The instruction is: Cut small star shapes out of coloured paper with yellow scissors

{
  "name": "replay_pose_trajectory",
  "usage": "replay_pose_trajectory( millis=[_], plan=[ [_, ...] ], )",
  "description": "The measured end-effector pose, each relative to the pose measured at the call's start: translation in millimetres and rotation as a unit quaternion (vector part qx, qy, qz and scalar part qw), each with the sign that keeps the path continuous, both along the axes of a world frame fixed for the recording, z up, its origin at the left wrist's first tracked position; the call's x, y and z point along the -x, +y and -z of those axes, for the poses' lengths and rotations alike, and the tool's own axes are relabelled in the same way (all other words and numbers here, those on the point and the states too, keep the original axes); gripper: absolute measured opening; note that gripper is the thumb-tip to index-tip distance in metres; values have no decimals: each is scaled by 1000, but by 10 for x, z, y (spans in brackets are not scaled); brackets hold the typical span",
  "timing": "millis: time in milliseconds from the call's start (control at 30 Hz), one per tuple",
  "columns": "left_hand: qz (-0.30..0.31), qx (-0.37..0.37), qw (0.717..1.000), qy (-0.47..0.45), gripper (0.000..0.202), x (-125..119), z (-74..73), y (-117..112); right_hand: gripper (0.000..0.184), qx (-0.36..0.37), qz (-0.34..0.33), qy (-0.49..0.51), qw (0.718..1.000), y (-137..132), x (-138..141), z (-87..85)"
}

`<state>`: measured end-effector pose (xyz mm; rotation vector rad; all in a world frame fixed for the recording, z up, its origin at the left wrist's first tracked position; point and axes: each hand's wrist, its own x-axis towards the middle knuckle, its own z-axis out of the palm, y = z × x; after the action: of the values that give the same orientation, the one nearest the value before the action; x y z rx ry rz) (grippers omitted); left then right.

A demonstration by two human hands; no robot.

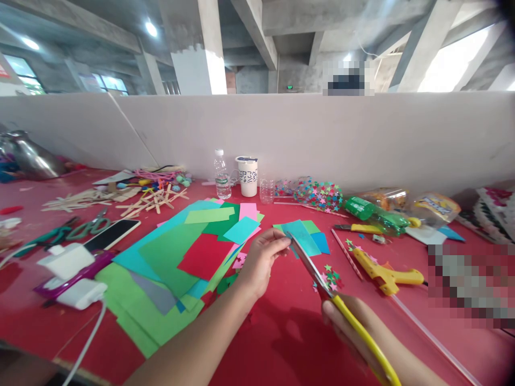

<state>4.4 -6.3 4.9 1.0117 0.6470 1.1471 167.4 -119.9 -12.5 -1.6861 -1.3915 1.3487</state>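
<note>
My right hand (350,321) grips a pair of scissors (354,321) with yellow handles. Their metal blades point up and left, the tips reaching the fingertips of my left hand (263,260). The thumb and forefinger of that hand are pinched together; whatever is between them is too small to make out. Just behind the blades lie a teal paper piece (308,241), a green one and a blue one (322,243). Small colored paper stars (332,277) are scattered by the blades. Left of my left hand spreads a pile of colored paper (173,252).
A yellow glue gun (386,272), a green plastic bottle (374,214) and a star-filled clear bottle (317,193) are at right. A water bottle (222,177) and white cup (248,177) stand at the back. Wooden sticks (155,201), a phone (112,236) and chargers (68,262) lie left.
</note>
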Motion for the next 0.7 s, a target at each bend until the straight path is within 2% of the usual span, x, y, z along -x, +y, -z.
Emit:
replay_pose_trajectory(
  millis=[267,533,700],
  plan=[
    [18,21,999,-25,7,23,-15,4,66,-20,-7,13,1000,-7,-21,-19],
    [6,12,1000,-23,9,-24,30,-33,63,15,28,45,998,7,56,47],
    [9,1,1000,-24,8,-31,53,-28,64,-19,37,22,999,9,52,104]
  ],
)
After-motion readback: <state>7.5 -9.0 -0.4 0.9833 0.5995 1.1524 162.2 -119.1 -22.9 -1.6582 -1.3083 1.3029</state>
